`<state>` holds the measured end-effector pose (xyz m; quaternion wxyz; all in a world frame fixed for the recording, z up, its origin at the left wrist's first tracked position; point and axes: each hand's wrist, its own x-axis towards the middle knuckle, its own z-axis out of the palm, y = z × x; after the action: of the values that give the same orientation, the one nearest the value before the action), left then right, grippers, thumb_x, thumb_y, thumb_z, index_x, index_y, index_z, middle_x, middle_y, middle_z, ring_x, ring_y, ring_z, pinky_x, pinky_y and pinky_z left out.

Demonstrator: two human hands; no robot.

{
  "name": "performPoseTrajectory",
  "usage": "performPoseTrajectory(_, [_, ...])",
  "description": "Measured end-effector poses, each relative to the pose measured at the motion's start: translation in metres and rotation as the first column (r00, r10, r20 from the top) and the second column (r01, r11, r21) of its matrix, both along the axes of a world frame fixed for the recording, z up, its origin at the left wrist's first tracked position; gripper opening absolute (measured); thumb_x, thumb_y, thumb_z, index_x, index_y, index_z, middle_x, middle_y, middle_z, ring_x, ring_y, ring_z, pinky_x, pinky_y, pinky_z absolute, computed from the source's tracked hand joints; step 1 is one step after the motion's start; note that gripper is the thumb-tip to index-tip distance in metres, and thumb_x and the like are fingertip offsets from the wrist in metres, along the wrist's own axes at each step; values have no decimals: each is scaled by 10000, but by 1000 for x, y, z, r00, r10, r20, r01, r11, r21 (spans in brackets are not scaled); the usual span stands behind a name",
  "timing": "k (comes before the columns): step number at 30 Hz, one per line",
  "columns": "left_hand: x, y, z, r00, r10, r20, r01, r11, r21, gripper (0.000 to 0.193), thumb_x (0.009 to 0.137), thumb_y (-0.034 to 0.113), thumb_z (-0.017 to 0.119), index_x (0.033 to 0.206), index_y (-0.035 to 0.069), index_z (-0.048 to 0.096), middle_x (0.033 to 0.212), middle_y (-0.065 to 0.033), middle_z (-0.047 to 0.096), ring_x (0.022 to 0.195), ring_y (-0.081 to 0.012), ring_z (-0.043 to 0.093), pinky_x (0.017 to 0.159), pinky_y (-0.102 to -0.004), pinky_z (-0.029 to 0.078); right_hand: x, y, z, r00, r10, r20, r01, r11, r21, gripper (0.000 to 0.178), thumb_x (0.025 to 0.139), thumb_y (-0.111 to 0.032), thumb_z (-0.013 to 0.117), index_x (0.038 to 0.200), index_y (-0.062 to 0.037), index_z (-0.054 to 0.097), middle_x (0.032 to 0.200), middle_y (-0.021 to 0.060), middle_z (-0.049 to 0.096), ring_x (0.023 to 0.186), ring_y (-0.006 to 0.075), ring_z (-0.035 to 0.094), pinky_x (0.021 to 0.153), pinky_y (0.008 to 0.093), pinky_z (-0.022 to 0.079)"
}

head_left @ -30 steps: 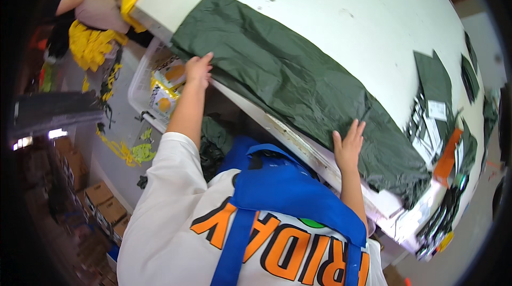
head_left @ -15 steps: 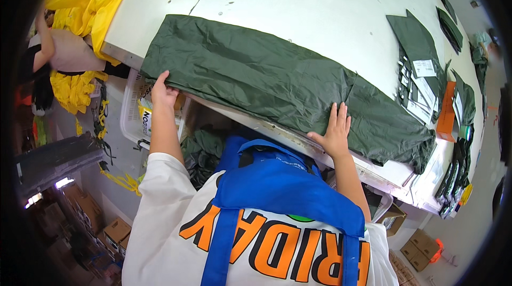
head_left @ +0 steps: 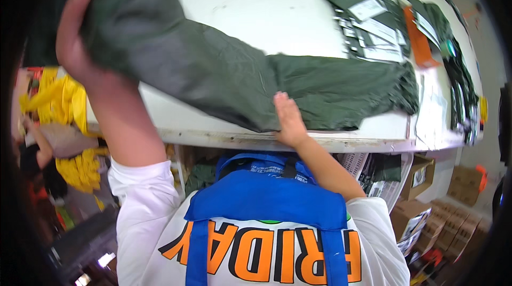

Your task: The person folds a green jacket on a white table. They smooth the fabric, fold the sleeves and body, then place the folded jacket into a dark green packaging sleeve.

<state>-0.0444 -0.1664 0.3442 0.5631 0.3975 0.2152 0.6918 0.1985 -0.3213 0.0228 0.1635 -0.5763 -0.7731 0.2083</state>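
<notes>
A long folded piece of dark green, smooth, raincoat-like cloth runs along the near side of the white table. Its left part is lifted off the tabletop toward the head camera, held by my left hand at the upper left. That hand is blurred, and the cloth hides most of its fingers. My right hand lies flat with fingers stretched out, pressing the cloth near the table's front edge, right where the raised part bends up. The cloth's right end stays on the table, gathered and wrinkled.
Green pieces with white labels lie at the back right, beside an orange box. Yellow cloth hangs at the left, near another person. Cardboard boxes stand low at the right; a white basket sits under the table.
My left hand has raised the cloth's left end up from the table, folding it upward. My right hand has moved left relative to the view and still rests on the cloth. The view has turned.
</notes>
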Motion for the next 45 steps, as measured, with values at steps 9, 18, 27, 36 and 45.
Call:
performPoseTrajectory(9, [474,-53,-130,350,-45,-936,784,561,266,303,747,203,584,886,-61,639,788,-241,651,774,-397,634,750,-430,510,-12,-14,9,890,-52,-453,-229,808,-542,582,942,-406,373,1376,-18,372,1463,192,312,1373,302,270,1128,390,215])
performPoseTrajectory(18, [342,-100,-219,184,12,-983,930,323,178,604,737,99,677,1308,98,480,1319,-155,471,1171,-335,492,948,-426,416,1,2,-64,580,-208,-788,31,972,-233,550,918,-365,440,1339,-11,420,1421,211,365,1341,329,322,1102,411,261])
performPoseTrajectory(27, [139,-136,-277,-9,-221,-975,189,957,-219,988,656,90,773,1442,52,176,1400,-217,291,1250,-364,363,978,-435,391,198,-61,75,700,-377,-607,39,868,-495,328,846,-271,612,1063,-28,657,997,176,649,976,297,604,895,370,462])
performPoseTrajectory(36, [163,-126,-298,244,-364,-899,-185,893,-411,830,751,-25,648,1450,157,238,1250,-211,526,1149,-310,529,961,-345,414,437,-162,-13,219,-947,236,953,259,156,283,807,-213,645,1051,-73,618,1036,145,599,975,346,563,850,455,441])
performPoseTrajectory(45, [56,-124,-317,21,6,-1000,-213,977,1,800,682,-153,505,1421,109,346,1304,-193,491,1200,-345,468,1027,-369,355,419,-95,42,-230,-817,-529,613,301,-731,677,886,-520,533,1296,15,478,1277,152,522,1100,247,523,977,353,353])
